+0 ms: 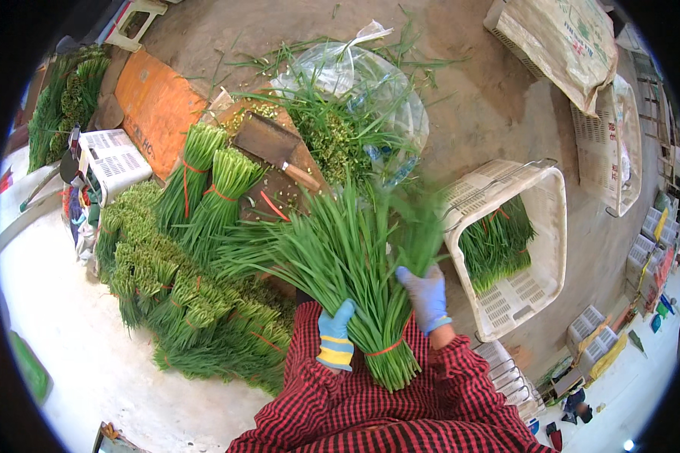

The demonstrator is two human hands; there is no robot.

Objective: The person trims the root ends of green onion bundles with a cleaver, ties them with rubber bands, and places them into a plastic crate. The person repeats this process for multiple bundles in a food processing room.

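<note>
A large bundle of garlic chives [366,294] lies across my lap, its leaves fanning away from me and its cut stem ends towards me. A red band [386,349] ties it near the stems. My left hand [337,332], in a light blue glove with a yellow-striped cuff, is closed on the bundle's left side. My right hand [425,298], in a bluish-purple glove, is closed on chive leaves at the right side; the leaves above it are smeared by motion. Two upright banded bundles [219,189] stand just left of the leaf tips.
A wooden-handled cleaver [268,142] rests on a wooden board [310,158] ahead. Beyond it, a clear plastic bag [408,113] lies by loose trimmings. Many chive bundles [196,309] are heaped at left. A white crate [557,249] with chives [499,245] stands on its side at right.
</note>
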